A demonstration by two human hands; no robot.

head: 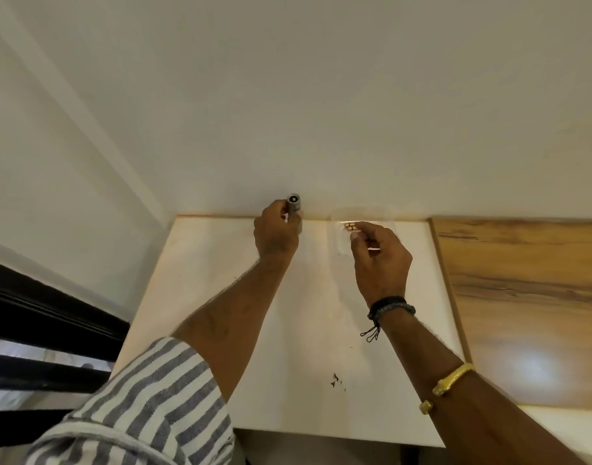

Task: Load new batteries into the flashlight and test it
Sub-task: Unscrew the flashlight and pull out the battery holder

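Two outstretched hands: left hand (275,233) gripping flashlight (294,207), right hand (379,255) pinching batteries (350,226).

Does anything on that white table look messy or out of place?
Yes: a few small dark specks lie scattered on the white table near its front edge, like crumbs or chipped marks; what they are is unclear. Otherwise nothing stands out: the left hand holds the flashlight and the right hand reaches the batteries.
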